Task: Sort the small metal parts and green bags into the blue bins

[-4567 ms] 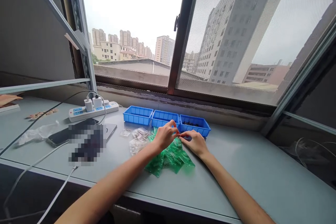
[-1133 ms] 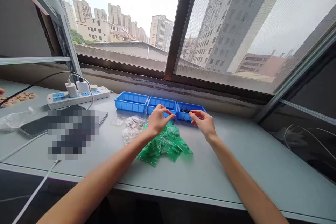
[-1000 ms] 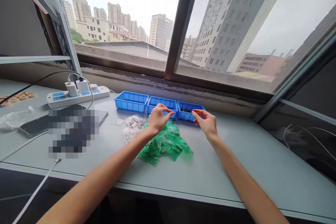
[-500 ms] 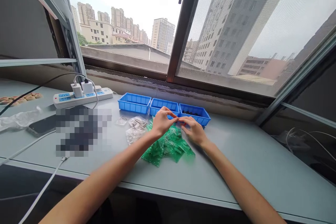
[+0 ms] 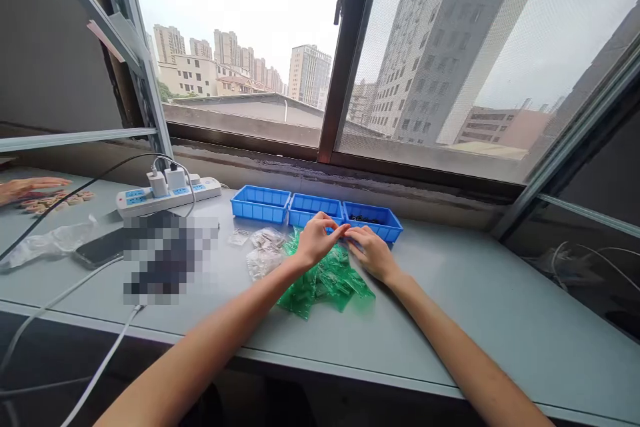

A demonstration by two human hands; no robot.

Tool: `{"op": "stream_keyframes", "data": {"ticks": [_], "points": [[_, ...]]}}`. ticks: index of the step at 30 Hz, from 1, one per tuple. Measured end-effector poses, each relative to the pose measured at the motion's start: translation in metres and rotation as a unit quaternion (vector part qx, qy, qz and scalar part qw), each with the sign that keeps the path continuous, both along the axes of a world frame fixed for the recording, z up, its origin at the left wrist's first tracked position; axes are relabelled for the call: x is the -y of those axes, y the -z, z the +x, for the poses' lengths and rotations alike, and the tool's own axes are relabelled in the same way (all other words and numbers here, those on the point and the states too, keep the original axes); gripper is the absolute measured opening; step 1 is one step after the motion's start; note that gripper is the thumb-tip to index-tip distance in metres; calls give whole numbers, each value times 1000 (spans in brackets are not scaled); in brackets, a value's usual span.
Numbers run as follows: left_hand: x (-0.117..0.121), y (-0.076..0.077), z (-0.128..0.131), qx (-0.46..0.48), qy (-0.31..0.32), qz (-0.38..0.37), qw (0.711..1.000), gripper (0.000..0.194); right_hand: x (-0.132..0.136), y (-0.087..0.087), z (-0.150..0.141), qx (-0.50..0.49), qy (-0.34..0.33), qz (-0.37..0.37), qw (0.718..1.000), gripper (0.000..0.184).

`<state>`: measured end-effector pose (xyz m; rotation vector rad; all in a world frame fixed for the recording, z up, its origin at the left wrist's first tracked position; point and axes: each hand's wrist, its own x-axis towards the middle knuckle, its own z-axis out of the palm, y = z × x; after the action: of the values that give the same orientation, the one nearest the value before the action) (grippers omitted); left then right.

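Observation:
My left hand (image 5: 319, 239) and my right hand (image 5: 371, 253) meet at the fingertips above a heap of green plastic bags (image 5: 330, 283). Both are closed in a pinch; whatever sits between the fingers is too small to make out. Just behind them stand three blue bins in a row. The right bin (image 5: 395, 232) has small black pieces (image 5: 367, 219) in it. My left hand partly covers the front of the middle bin (image 5: 305, 217). To the left of the green heap lie clear bags (image 5: 264, 257) with pale contents, near the left bin (image 5: 250, 210).
A white power strip (image 5: 135, 200) with plugged chargers stands at the back left. In front of it lie a dark phone (image 5: 100, 247), white cables (image 5: 107, 347) and clear plastic wrap (image 5: 55, 240). Another person's hand (image 5: 33, 188) is over small tan pieces (image 5: 55, 201) at far left.
The view has shifted slightly, so things appear a little lower and further right. Another person's hand has come in at the far left. My hands keep their pinch at the fingertips.

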<state>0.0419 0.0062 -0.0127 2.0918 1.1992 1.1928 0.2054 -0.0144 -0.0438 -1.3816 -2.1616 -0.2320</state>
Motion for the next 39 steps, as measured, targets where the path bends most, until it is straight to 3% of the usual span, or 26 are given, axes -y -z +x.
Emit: {"op": "stream_keyframes", "data": {"ticks": [13, 21, 30, 39], "points": [[-4, -2, -3, 1, -7, -10, 1000, 32, 1, -2, 3, -46, 37, -31, 998, 16], [-1, -1, -2, -8, -5, -21, 1000, 32, 0, 0, 5, -54, -10, -30, 998, 14], [-1, 1, -3, -4, -7, -18, 1000, 35, 4, -3, 5, -58, -9, -32, 998, 16], [-4, 2, -4, 1, -4, -33, 999, 40, 5, -8, 10, -76, 62, -42, 994, 13]]}}
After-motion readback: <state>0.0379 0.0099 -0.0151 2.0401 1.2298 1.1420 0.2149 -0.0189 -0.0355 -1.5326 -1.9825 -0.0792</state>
